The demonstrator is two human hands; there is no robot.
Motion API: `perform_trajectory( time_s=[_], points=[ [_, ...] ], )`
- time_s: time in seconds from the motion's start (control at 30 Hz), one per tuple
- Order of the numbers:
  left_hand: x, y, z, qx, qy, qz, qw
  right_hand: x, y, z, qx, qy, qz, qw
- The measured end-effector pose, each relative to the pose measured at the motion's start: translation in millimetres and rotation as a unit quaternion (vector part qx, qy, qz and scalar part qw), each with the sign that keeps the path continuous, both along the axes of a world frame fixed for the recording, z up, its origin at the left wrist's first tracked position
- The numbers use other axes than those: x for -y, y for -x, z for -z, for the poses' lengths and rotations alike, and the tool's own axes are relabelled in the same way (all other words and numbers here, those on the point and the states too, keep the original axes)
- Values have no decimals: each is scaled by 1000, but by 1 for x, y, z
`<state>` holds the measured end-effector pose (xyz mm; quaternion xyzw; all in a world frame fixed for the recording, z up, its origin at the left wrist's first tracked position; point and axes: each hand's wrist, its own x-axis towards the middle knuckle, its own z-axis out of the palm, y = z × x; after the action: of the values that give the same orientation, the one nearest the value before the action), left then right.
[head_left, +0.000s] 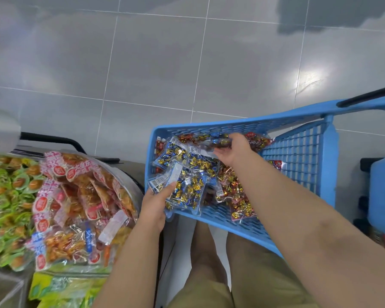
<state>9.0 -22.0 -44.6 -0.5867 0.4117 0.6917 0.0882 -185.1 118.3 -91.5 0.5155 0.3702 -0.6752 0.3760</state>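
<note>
— Hands first: how do they sit?

— Both arms stretch forward, bare to the elbow. The left hand (155, 207) is at the near left corner of the blue plastic lattice basket (298, 152), thumb on top and fingers curled beneath a clear plastic bag of blue-and-gold wrapped sweets (187, 192), gripping it by its labelled end. The bag lies partly over the basket's rim.

— And the other?

— The right hand (236, 150) reaches across to the far end of the basket, palm down, with its fingers and thumb closed on a long clear bag of red-and-gold wrapped sweets (200, 138), which lies against the far wall.

— How many bags in all?

— Of the blue-and-gold kind I count three for certain, the held one included (a fourth may lie under it, judging by a second barcode label). The red-and-gold bags overlap too much for a firm count; at least four show.

— Anything beside the basket?

— On the left, a round steel bin (129, 174) is heaped with pink-and-orange snack packs (80, 196) and green snack packs (7, 192). Everything stands on a grey tiled floor (165, 63).
</note>
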Motion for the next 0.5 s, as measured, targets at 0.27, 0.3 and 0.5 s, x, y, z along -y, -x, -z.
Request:
perform_trajectory(
  time_s=[0.27, 0.3, 0.5],
  points=[
    [-2, -1, -7, 2, 11, -37, 999, -42, -36, -30, -14, -58, -68, 996],
    [-2, 0, -10, 3, 11, -41, 999, -52, -43, -37, -28, -55, -96, 993],
    [1, -2, -37, -32, -17, 6, 999, -83, -66, -85, -137, 0, -165, 977]
  ],
)
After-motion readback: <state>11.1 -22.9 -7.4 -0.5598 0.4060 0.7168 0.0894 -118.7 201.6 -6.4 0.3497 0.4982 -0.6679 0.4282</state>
